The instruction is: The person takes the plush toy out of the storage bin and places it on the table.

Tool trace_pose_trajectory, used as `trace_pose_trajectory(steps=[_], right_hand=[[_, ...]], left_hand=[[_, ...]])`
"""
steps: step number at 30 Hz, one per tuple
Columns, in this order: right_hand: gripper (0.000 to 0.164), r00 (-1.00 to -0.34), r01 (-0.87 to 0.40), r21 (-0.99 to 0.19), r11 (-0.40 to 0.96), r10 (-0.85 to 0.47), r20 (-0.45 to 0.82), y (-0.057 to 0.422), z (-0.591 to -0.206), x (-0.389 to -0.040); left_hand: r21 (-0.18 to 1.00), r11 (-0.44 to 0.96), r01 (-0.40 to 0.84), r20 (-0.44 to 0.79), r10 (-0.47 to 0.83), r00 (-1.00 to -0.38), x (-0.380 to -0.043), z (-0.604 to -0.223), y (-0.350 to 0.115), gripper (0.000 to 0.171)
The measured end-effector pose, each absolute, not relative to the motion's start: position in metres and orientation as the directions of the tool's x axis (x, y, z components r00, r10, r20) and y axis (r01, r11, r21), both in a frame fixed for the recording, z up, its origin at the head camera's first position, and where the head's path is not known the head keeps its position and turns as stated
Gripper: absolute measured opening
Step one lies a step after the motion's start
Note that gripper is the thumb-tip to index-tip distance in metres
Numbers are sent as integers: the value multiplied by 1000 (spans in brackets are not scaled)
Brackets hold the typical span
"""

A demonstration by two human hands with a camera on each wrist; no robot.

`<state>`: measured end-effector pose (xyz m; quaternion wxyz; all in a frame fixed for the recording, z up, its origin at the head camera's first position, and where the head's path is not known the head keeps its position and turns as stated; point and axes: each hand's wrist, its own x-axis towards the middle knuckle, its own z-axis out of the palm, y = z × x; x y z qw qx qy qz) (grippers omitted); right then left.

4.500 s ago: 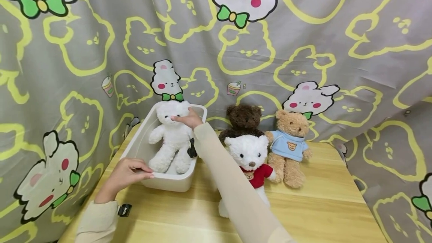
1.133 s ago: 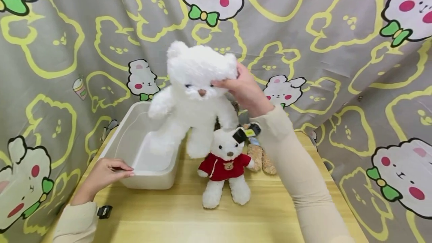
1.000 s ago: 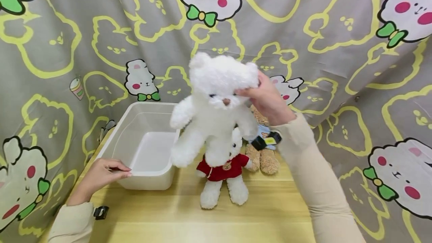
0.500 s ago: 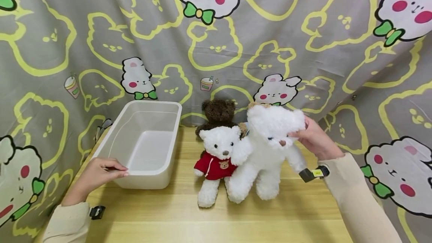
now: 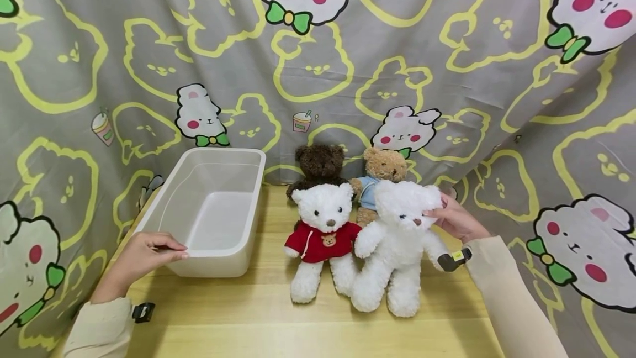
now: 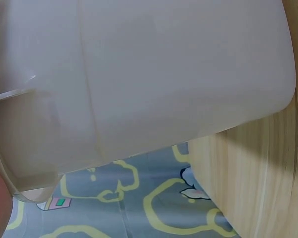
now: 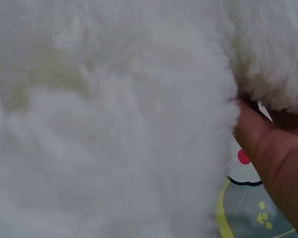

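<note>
A plain white teddy bear (image 5: 397, 247) sits upright at the right front of the table. My right hand (image 5: 459, 220) grips the side of its head, thumb across the face near one eye. White fur (image 7: 139, 124) fills most of the right wrist view, with the thumb (image 7: 278, 163) against it. Over at the left, my left hand (image 5: 141, 261) pinches the near rim of a white plastic bin (image 5: 228, 252), which holds nothing. Its outer wall (image 6: 188, 64) takes up most of the left wrist view. Beside the plain bear sits a white bear in a red shirt (image 5: 324, 247), their legs overlapping.
Behind the two white bears sit a dark brown bear (image 5: 320, 163) and a tan bear in a blue shirt (image 5: 385, 166), both partly hidden. A grey patterned curtain (image 5: 318, 82) hangs around the wooden table (image 5: 278, 330) on its far side and flanks.
My right hand has lifted the plain white bear out of the bin, carried it right and lowered it beside the red-shirted bear. The left hand keeps its hold on the rim.
</note>
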<state>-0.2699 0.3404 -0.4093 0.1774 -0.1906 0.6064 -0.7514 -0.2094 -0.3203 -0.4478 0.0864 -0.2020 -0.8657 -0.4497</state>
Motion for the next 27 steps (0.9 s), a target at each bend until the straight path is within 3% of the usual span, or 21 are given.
trace_pose_trajectory(steps=[6,16,27], right_hand=[[43,-894,53,-997,-54,-447,-23,340,-416,-282],[47,-877,62,-995,-84,-481,-14,334,-433,-296],[71,-893,20,-996,-87,-450,21,337,-442,-287]], left_hand=[[733,534,421,329,264,-907,-210,-450,-323,13],[725,514,458,372,267,-889,-194,-420,-305,14],[703,536,467,359,299,-884,-209,-447,-320,17]])
